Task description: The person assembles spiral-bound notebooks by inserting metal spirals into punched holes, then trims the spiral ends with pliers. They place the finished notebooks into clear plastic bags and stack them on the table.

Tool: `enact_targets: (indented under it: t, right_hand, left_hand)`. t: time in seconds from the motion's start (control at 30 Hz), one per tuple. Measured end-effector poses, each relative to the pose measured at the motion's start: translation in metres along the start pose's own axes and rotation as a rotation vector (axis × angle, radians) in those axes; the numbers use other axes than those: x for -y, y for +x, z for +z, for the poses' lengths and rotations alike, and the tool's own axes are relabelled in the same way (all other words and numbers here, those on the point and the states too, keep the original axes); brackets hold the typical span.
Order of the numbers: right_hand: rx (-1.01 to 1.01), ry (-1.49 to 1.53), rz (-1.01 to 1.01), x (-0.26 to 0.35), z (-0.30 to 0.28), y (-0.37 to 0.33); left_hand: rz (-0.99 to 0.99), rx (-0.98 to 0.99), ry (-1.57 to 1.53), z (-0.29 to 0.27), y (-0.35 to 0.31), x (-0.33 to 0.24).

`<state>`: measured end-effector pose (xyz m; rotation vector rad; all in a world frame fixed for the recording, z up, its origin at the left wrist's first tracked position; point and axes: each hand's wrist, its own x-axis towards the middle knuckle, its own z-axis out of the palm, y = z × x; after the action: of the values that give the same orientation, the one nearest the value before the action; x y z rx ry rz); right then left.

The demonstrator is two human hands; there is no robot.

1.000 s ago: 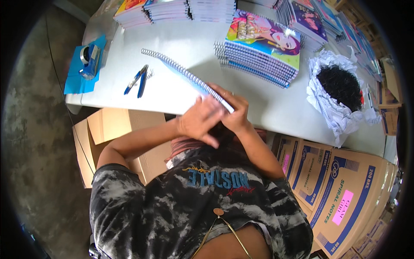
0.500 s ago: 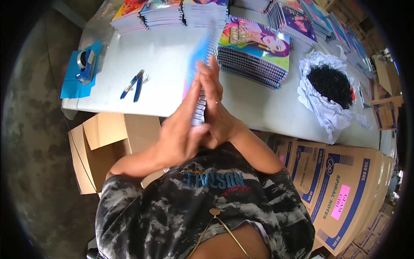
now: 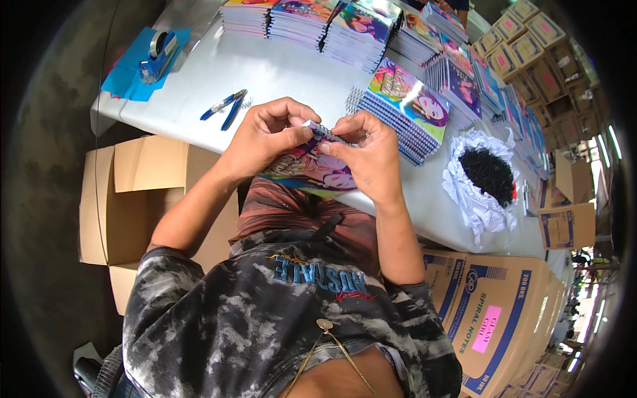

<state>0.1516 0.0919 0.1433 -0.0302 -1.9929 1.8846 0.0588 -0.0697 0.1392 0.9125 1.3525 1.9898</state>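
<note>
Left hand [image 3: 269, 136] and right hand [image 3: 371, 156]: both pinching the spiral edge of a notebook [image 3: 312, 169], thumbs against fingers. Notebook at the table's near edge, above the lap, colourful cover up. Surface: white table [image 3: 285, 73]; blue-handled pliers [image 3: 239, 96] left of the hands, tape dispenser [image 3: 156, 65] on a blue sheet [image 3: 123, 83] farther left. Notebook stacks [image 3: 361, 33] along the far side; black tangled heap [image 3: 488, 176] in crumpled wrapping, right. Room: open carton [image 3: 149, 162] below left; cartons [image 3: 537, 40] piled far right.
</note>
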Motion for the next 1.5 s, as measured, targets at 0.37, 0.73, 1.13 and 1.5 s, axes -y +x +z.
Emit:
enact_targets:
  t: [0.37, 0.73, 1.13, 1.5]
  right_hand:
    - [-0.109, -0.274, -0.176, 0.008, 0.027, -0.014]
    - [-0.892, -0.058, -0.754, 0.001, -0.083, 0.039]
    - [-0.863, -0.455, -0.238, -0.115, -0.166, -0.003]
    - [-0.754, -0.685, 0.074, -0.118, -0.213, -0.093]
  left_hand:
    - [0.173, -0.025, 0.391, -0.009, 0.0, -0.013]
    - [0.561, -0.43, 0.272, 0.046, 0.127, 0.01]
    - [0.368, -0.549, 0.811, 0.061, 0.171, 0.141]
    - [0.016, -0.658, 1.291, -0.047, 0.08, 0.141]
